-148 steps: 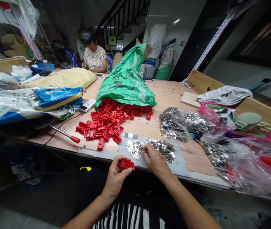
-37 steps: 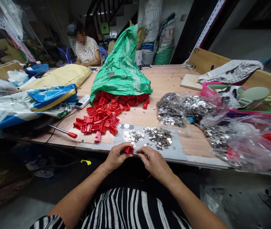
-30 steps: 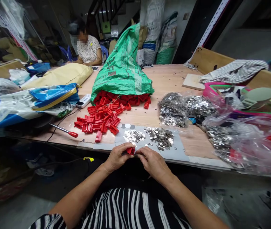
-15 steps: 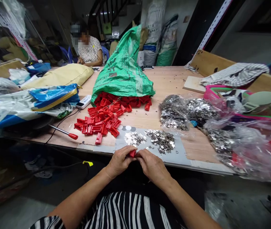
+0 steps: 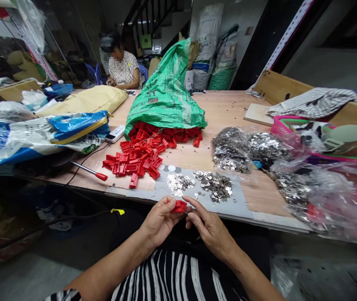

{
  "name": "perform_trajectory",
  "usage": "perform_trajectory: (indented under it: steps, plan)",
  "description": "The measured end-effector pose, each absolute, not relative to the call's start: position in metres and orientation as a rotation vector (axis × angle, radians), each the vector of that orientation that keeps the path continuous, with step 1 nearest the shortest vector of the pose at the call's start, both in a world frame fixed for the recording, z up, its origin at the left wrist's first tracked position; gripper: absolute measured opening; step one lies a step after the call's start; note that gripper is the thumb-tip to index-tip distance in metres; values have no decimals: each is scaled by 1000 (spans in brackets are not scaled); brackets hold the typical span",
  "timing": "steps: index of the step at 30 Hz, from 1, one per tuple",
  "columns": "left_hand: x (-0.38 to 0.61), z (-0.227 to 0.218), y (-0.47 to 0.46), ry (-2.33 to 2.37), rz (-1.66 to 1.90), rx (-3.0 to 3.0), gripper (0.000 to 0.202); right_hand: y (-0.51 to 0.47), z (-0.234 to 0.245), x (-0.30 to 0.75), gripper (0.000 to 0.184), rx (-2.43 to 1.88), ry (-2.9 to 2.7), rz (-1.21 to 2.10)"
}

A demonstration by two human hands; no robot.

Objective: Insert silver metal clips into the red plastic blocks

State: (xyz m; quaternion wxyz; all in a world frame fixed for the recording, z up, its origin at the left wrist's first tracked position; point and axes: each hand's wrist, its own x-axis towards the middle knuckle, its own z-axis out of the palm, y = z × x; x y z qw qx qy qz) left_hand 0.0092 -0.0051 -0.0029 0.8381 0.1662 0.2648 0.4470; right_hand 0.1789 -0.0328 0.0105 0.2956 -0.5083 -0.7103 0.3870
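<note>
Red plastic clip (image 5: 179,205), held in left hand (image 5: 158,223), right hand (image 5: 209,228) just beside

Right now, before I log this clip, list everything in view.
table: one, tan wood, under everything
sack: one, green, far middle of the table
red plastic pieces: many, red, heaped at the sack's mouth
silver bits: two piles, silver, on the mat
mat: one, grey, at the near table edge
plastic bags: several, clear, right side, holding silver bits
screwdriver: one, red handle, left of the heap
seated person: one, spotted shirt, far end
left hand: one, holding a red piece
right hand: one, beside it
</note>
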Motion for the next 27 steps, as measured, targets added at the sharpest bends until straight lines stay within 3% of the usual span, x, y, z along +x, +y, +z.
perform_trajectory:
  steps: [9,20,27]
  plan:
    - [16,-6,-11,519,947,143,10,-33,4,177,36,-1361,-1885,851]
    - [15,-25,-22,601,852,134,19,-39,-8,177,28,-1421,-1841,931]
    - [14,-40,-35,826,676,151,30,-49,-39,177,24,-1430,-2101,451]
